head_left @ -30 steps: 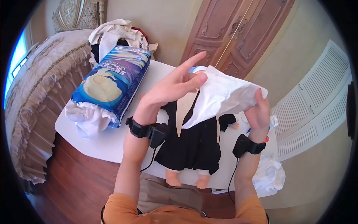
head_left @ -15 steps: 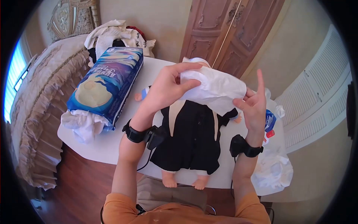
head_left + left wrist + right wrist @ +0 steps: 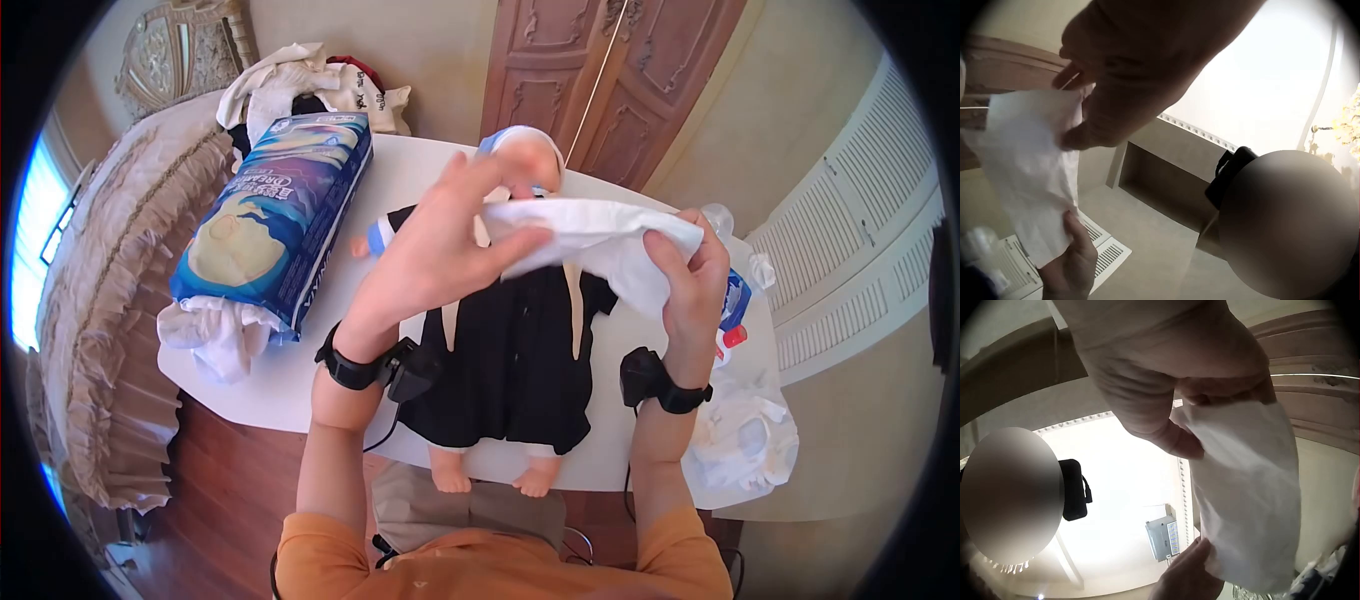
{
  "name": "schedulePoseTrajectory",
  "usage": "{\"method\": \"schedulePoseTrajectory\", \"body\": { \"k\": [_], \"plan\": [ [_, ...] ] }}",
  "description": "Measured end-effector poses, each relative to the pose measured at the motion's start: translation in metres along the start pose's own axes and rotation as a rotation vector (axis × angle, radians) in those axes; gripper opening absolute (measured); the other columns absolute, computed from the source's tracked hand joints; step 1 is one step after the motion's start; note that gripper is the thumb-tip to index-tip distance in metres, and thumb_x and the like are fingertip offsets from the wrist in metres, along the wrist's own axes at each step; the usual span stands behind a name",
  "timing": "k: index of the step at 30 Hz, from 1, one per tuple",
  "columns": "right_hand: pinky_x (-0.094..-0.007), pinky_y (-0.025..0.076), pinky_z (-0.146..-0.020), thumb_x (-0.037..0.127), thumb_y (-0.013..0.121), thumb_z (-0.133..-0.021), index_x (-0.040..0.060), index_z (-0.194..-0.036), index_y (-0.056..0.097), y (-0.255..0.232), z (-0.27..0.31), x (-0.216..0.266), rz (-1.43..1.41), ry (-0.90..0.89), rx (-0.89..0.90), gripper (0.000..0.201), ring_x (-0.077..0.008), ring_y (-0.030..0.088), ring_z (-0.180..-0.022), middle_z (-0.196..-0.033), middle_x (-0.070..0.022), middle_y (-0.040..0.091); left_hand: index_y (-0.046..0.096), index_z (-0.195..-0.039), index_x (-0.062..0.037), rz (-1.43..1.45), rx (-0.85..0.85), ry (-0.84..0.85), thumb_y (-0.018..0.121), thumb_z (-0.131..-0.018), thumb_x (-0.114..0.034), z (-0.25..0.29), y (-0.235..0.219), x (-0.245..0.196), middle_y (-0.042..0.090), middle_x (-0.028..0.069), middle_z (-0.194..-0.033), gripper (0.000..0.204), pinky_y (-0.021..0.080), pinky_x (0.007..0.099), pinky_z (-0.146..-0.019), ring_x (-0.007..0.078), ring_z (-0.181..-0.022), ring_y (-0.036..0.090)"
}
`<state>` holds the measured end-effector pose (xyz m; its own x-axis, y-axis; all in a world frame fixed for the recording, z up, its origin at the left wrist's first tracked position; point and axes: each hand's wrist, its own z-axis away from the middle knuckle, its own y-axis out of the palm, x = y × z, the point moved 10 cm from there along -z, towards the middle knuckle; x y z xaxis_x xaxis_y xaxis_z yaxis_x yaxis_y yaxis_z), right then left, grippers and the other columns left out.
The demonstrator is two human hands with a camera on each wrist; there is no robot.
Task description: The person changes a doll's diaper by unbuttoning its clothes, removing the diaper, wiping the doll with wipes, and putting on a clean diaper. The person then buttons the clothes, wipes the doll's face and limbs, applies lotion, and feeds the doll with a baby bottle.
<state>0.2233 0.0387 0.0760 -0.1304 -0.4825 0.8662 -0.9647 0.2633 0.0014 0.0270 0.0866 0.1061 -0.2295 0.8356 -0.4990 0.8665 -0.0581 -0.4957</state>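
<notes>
Both hands hold a thin white tissue (image 3: 610,235) up over a doll's chest, stretched between them and folded along its top. My left hand (image 3: 435,240), blurred in the head view, has thumb and fingers on the tissue's left end. At the other end my right hand (image 3: 695,280) pinches it between thumb and curled fingers. In the left wrist view the tissue (image 3: 1032,162) hangs creased between the hands; the right wrist view shows the tissue (image 3: 1250,494) under the thumb. Below lies the doll on its back in a black garment (image 3: 510,380) with cream lapels.
A blue diaper pack (image 3: 270,215) with white diapers spilling out lies left on the white table (image 3: 400,165), clothes (image 3: 330,85) piled behind it. Right are a blue packet (image 3: 735,297), a red-capped bottle (image 3: 733,337) and a clear bag of white items (image 3: 745,435).
The tissue went from a hanging, pointed sheet to a narrower folded strip. My right index finger, raised half a second ago, now curls onto its end. The doll's head has come into view.
</notes>
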Motion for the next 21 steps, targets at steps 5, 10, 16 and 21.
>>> {"method": "schedulePoseTrajectory", "body": {
  "k": [5,10,16,21],
  "plan": [
    [-0.0188,0.039,-0.059,0.006,0.059,-0.077,0.0009,-0.081,0.050,0.012,0.005,0.006,0.131,-0.025,-0.050,0.012,-0.0039,0.050,-0.066,-0.073,0.0000,0.054,0.057,-0.094,0.0010,0.091,0.310,-0.183,0.069,-0.069,-0.025,0.008,0.034,0.009,0.060,0.0136,-0.082,0.038,0.044,0.0271,-0.065,0.0171,-0.070,0.058],
    [-0.0194,0.042,-0.067,0.000,0.057,-0.076,-0.0013,-0.094,0.054,0.034,0.012,0.024,0.312,-0.164,0.013,0.019,-0.0078,0.053,-0.077,-0.088,-0.0058,0.058,0.059,-0.097,0.0010,0.025,0.429,-0.198,0.068,-0.070,-0.026,0.016,0.047,0.020,0.060,0.0131,-0.065,0.039,0.044,0.0275,-0.057,0.0157,-0.057,0.057],
    [-0.0244,0.043,-0.069,-0.003,0.061,-0.068,-0.0008,-0.083,0.053,0.053,0.020,0.038,0.406,-0.378,0.108,0.017,-0.0171,0.056,-0.078,-0.092,-0.0099,0.059,0.058,-0.077,0.0046,0.142,0.315,-0.170,0.051,-0.081,-0.015,0.007,0.042,0.010,0.053,0.0078,-0.052,0.021,0.039,0.0259,-0.048,0.0117,-0.046,0.046],
    [-0.0332,0.042,-0.079,0.006,0.074,-0.057,0.0004,-0.086,0.054,0.094,0.035,0.048,0.598,-0.581,0.366,0.036,-0.0284,0.052,-0.095,-0.105,-0.0135,0.053,0.057,-0.077,0.0040,0.605,0.314,-0.443,0.046,-0.086,-0.018,0.014,0.062,0.040,0.055,0.0020,-0.060,0.026,0.038,0.0216,-0.047,0.0050,-0.053,0.046]
  ]
}}
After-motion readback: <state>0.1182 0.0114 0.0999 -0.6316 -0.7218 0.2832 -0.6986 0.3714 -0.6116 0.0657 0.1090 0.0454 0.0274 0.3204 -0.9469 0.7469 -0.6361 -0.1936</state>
